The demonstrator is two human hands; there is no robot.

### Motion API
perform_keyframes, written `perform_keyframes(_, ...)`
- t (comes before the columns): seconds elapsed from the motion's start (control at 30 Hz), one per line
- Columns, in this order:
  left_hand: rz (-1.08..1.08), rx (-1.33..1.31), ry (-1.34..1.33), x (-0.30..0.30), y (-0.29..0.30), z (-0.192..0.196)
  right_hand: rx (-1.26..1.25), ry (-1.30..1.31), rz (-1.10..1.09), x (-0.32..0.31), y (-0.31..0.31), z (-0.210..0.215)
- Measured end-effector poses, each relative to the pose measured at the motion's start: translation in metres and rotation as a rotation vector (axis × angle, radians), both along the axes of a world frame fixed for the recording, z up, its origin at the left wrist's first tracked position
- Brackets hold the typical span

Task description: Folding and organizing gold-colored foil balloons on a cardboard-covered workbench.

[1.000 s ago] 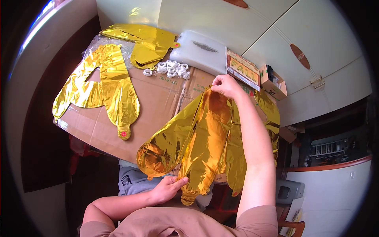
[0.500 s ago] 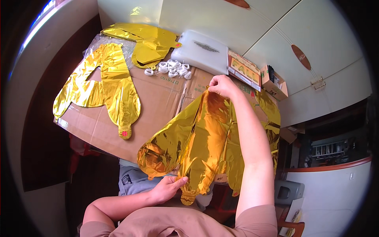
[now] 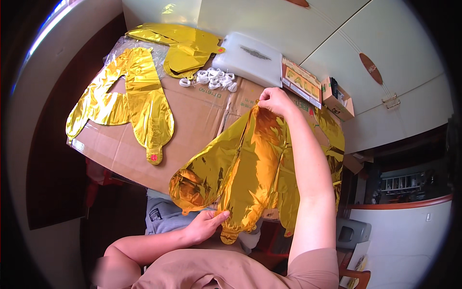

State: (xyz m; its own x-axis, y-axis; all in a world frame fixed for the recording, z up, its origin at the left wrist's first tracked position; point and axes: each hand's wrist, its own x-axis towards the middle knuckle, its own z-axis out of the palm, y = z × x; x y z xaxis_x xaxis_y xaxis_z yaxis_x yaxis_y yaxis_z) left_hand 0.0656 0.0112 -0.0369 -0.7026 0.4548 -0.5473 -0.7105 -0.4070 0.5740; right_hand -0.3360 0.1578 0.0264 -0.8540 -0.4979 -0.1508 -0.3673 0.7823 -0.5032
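Note:
A flat gold foil balloon (image 3: 250,168) hangs spread over the table's near edge. My right hand (image 3: 276,101) pinches its far corner, raised above the cardboard. Lower down, my left hand (image 3: 208,225) has its thumb and fingers closed on the balloon's near edge, beside a short tail. Another gold foil balloon, shaped like the letter A (image 3: 120,98), lies at the left with a red mark on its tab. More gold foil balloons (image 3: 190,48) are at the back. Further gold foil (image 3: 332,135) shows to the right of my right forearm.
Cardboard (image 3: 192,111) covers the table. Several coils of white ribbon (image 3: 216,78) lie near a translucent plastic case (image 3: 250,58). A printed box (image 3: 301,82) and a small open carton (image 3: 338,98) stand at the back right, against pale cabinet doors (image 3: 409,62).
The view has shifted slightly, so the table items sit a little higher and further right. Both hands keep their hold on the balloon, which hangs almost the same.

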Motion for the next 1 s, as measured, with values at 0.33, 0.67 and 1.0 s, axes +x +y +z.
perform_keyframes(0.33, -0.017, -0.051, 0.044, 0.003, -0.006, 0.007, 0.012, -0.003, 0.005, 0.000, 0.001, -0.001)
perform_keyframes(0.67, -0.117, -0.241, 0.095, 0.011, -0.005, -0.014, 0.011, 0.010, 0.007, 0.001, -0.001, -0.002)
perform_keyframes(1.0, -0.084, -0.212, 0.099, 0.013, -0.003, -0.025, 0.003, 0.010, 0.023, -0.001, 0.001, -0.004)
